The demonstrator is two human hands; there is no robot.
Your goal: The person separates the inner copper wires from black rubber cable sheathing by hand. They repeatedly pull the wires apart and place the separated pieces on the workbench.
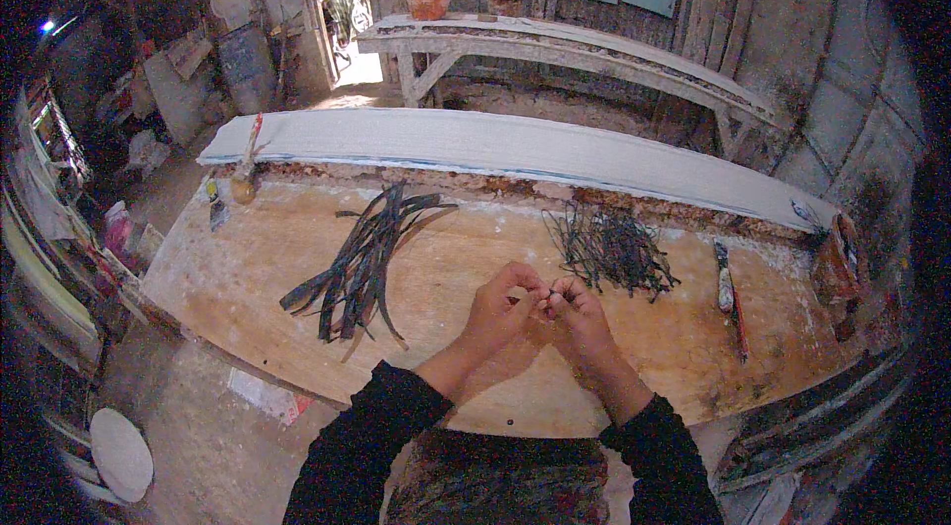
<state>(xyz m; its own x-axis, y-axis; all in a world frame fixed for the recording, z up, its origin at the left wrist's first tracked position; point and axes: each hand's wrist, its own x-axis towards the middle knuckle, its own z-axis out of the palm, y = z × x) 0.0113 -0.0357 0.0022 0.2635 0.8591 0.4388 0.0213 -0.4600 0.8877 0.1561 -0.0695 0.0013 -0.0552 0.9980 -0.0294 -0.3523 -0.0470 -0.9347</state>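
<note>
My left hand [505, 305] and my right hand [577, 315] meet above the middle of the wooden board, thumbs and forefingers pinched together tip to tip. Something small and dark shows between the fingertips, too little of it to name. To the left lies a loose bundle of flat black strips [362, 262], crossing one another. Just beyond my right hand sits a tangled heap of thin, dark, knotted or twisted strips [616, 246]. Neither hand touches the bundle or the heap.
A long white slab [475, 141] borders the board's [248, 297] far side. A brush [216, 206] and a round-based, red-tipped tool [243, 186] are at left. A paint-marked handled tool [724, 277] and red pencil-like stick [740, 327] lie right, near a clay pot [837, 262]. Behind stands a bench [575, 42].
</note>
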